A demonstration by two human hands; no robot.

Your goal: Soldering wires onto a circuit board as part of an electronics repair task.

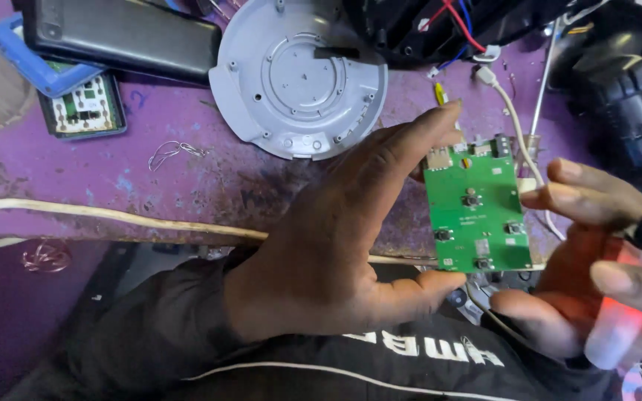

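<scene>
Purple worktop (150,174), scuffed and stained, cluttered from edge to edge. At far left, a blue-edged case (20,52) under a dark phone (120,33), with a small keypad board (83,108) just below. Bent wire clip (176,152) lying loose on the bare surface; pale cable (113,215) running along the front edge. Grey round plastic cover (299,82) near the top middle, touching a black housing with red and blue wires (440,26). Left hand (328,252), in a black sleeve, held above the front edge, fingers (410,141) spread and gripping a green circuit board (475,212) by its top and bottom edges, between forefinger and thumb. White cord (510,119) behind the board. Right hand (596,252) just beside the board, fingers curled round a white, red-lit tool (626,319). Dark gear at far right, too blurred to tell.
</scene>
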